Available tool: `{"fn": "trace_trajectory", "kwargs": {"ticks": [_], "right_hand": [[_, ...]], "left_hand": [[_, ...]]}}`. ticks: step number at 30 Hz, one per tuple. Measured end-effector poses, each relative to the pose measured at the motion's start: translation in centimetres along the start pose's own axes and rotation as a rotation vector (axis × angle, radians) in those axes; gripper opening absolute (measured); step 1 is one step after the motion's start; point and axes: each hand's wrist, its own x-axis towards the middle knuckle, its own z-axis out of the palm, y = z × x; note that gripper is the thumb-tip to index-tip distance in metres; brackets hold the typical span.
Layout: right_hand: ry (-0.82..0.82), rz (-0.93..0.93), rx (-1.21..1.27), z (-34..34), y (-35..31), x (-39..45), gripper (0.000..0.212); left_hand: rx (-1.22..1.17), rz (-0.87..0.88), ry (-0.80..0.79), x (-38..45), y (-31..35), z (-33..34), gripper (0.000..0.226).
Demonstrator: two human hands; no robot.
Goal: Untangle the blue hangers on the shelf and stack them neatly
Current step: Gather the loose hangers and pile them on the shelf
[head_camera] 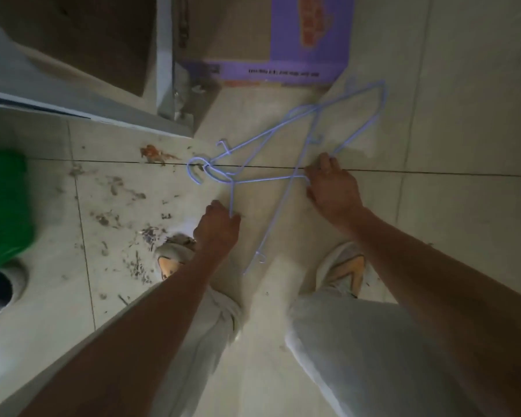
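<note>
A tangle of thin blue hangers [286,152] hangs above a tiled floor [463,115], their hooks bunched over a dark grout line and their arms crossing between a person's two hands. The left hand [218,228] curls its fingers around the lower end of one hanger's arm; the right hand [333,188] grips the wires where several arms cross. Below stand light trousers and pale shoes with orange patches [345,270]. A purple printed carton [283,46] sits at the floor's far edge, a green object [3,206] at its left edge, amid scattered dirt marks.
</note>
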Motion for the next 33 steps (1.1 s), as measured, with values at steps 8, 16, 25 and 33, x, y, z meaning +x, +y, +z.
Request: {"fn": "trace_trajectory", "kwargs": {"ticks": [8, 16, 25, 33], "right_hand": [[0.106, -0.190, -0.161, 1.1, 0.1, 0.6, 0.025], [-0.108, -0.110, 0.079, -9.8, -0.6, -11.4, 0.030], [-0.108, 0.046, 0.027, -25.2, -4.5, -25.4, 0.042], [-0.050, 0.132, -0.126, -38.1, -7.0, -34.3, 0.023]], "left_hand": [[0.063, 0.193, 0.020, 0.9, 0.3, 1.0, 0.025], [-0.457, 0.144, 0.126, -10.5, 5.2, -9.1, 0.027], [-0.456, 0.143, -0.019, -23.5, 7.1, -22.8, 0.033], [-0.474, 0.164, -0.055, -34.5, 8.3, -34.4, 0.034]]}}
